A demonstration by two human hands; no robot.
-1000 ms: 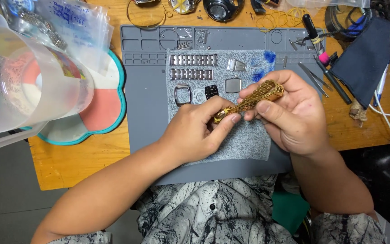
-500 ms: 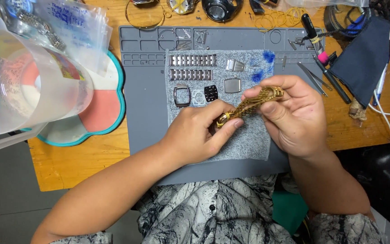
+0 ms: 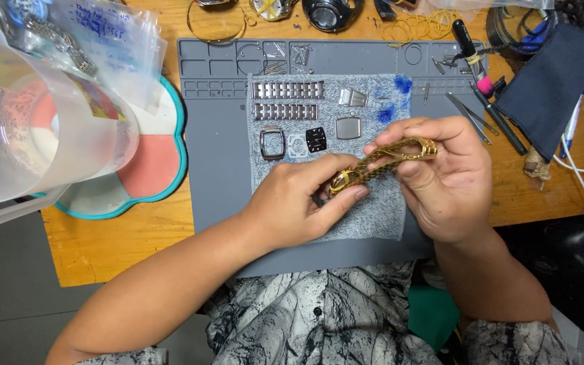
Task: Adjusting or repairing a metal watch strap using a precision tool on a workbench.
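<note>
I see both hands over a grey speckled cloth on a grey work mat. Left hand pinches one end of a gold watch bracelet btwn thumb & fingers; right hand grips the other end, fingers curled round it. Bracelet hangs just above the cloth. On the cloth beyond: two silver band strips, a square watch case, small dark & silver parts. Left of mat: clear plastic jug, pink tray. Right: tweezers, dark cloth pouch.

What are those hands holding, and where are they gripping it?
A gold watch bracelet: left hand pinches its lower end, right hand grips the upper end.
</note>
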